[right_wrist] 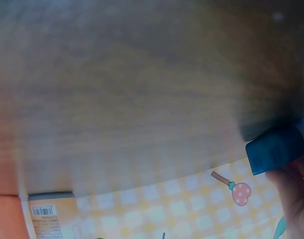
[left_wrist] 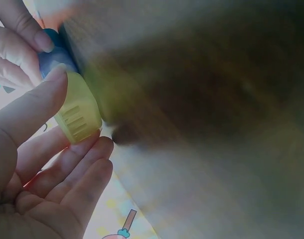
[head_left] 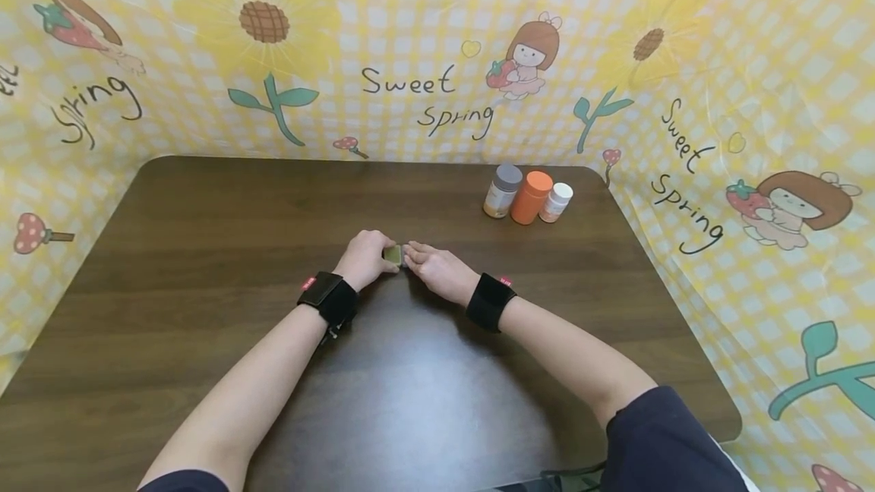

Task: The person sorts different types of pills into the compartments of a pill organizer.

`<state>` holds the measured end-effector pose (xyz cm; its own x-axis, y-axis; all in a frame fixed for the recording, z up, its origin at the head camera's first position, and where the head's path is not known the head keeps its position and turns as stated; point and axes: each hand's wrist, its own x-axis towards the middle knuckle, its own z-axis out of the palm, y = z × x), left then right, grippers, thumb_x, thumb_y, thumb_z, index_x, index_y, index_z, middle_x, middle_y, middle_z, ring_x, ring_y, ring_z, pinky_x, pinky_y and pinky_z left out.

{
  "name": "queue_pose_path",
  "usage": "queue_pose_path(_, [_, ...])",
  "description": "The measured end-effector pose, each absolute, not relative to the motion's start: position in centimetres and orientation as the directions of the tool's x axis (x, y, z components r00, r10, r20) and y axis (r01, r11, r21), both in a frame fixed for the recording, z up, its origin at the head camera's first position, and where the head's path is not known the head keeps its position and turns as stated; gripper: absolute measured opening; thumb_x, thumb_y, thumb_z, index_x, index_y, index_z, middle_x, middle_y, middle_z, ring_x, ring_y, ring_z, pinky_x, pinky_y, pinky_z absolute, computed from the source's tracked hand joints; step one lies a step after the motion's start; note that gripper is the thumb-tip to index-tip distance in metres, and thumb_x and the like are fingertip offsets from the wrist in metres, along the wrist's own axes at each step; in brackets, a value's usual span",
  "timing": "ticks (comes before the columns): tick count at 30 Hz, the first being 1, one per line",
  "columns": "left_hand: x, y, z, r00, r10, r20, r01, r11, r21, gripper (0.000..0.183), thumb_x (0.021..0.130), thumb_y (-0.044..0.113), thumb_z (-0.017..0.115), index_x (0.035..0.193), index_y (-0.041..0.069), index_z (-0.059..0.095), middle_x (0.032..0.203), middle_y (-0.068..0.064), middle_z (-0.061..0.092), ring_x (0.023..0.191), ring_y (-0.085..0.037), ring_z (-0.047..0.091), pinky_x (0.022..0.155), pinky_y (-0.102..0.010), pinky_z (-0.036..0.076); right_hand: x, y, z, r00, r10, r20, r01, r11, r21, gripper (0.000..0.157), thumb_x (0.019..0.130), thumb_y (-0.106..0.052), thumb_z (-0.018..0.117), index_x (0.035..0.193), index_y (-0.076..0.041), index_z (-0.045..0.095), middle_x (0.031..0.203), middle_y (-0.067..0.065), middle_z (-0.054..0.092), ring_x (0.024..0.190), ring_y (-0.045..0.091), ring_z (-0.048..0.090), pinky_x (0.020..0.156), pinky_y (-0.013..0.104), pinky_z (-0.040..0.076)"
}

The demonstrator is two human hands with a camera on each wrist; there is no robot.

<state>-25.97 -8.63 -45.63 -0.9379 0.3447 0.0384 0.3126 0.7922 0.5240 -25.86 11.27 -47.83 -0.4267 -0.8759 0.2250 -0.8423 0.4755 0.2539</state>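
- Small yellow-and-blue object (head_left: 393, 255): centre of head frame, between both hands, over the table (head_left: 205, 287).
- Left hand (head_left: 365, 258): thumb and fingers pinch the ribbed yellow end.
- Right hand (head_left: 444, 274): fingertips pinch the blue-teal end; thumb placement hard to confirm.
- Step, my read: two-handed work on the object, one end per hand. Next move seems to call for firm grips at both ends; pull, twist or press, cannot tell.
- Gray-capped bottle (head_left: 502, 192), orange bottle (head_left: 531, 198), white bottle (head_left: 556, 203): upper right, untouched.
- Right wrist view: hand cut off at lower right edge, yellow end nearly out of frame, tabletop blurred. Fingers hide the object's middle in head view.
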Motion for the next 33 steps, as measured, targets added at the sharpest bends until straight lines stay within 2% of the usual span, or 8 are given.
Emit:
queue_pose_path(6, [-26.23,-8.59,-45.30,-0.938,0.345,0.044,0.314,0.785,0.534,0.042,0.077,0.010,0.084,0.115,-0.005,0.073,0.108,-0.021,0.074,0.090,-0.030,0.065,0.079,-0.041,0.051,-25.81,11.29,-47.35,-0.441,-0.872,0.213,-0.836,0.486,0.256,0.032,0.096,0.001,0.059,0.127,0.003,0.067,0.136,0.018,0.065,0.130,0.029,0.061,0.103,0.033,0.052])
queue_pose_path(12, [-26.39,-8.58,-45.29,-0.942,0.334,0.020,0.293,0.793,0.533,0.043,0.077,0.010,0.085,0.116,-0.004,0.072,0.110,-0.021,0.074,0.094,-0.031,0.065,0.083,-0.043,0.052,-25.93,11.22,-47.25,-0.449,-0.873,0.191,-0.832,0.486,0.266,0.034,0.095,0.002,0.060,0.128,0.001,0.067,0.137,0.016,0.065,0.131,0.027,0.060,0.104,0.031,0.051])
queue_pose_path(19, [-26.39,-8.59,-45.51,-0.945,0.326,0.009,0.279,0.793,0.542,0.042,0.076,0.010,0.085,0.114,-0.004,0.073,0.106,-0.020,0.075,0.092,-0.030,0.065,0.083,-0.042,0.052,-26.16,11.30,-47.48,-0.498,-0.846,0.191,-0.836,0.527,0.151,0.032,0.099,-0.001,0.057,0.130,-0.003,0.067,0.138,0.013,0.064,0.131,0.024,0.060,0.103,0.032,0.052])
queue_pose_path(28, [-26.20,-8.58,-45.50,-0.946,0.324,0.022,0.288,0.804,0.521,0.046,0.074,0.010,0.086,0.115,-0.006,0.071,0.105,-0.020,0.074,0.090,-0.031,0.066,0.081,-0.043,0.052,-26.23,11.54,-47.20,-0.479,-0.843,0.244,-0.852,0.513,0.102,0.029,0.096,-0.003,0.063,0.124,-0.004,0.071,0.131,0.011,0.069,0.126,0.023,0.064,0.102,0.032,0.053])
queue_pose_path(33, [-26.16,-8.62,-45.56,-0.948,0.318,0.015,0.280,0.811,0.513,0.051,0.075,0.012,0.085,0.119,-0.006,0.068,0.112,-0.022,0.073,0.093,-0.032,0.065,0.082,-0.044,0.052,-26.69,11.37,-47.14,-0.500,-0.829,0.250,-0.853,0.522,0.025,0.024,0.097,-0.007,0.064,0.120,-0.005,0.074,0.128,0.011,0.071,0.123,0.022,0.066,0.102,0.032,0.053])
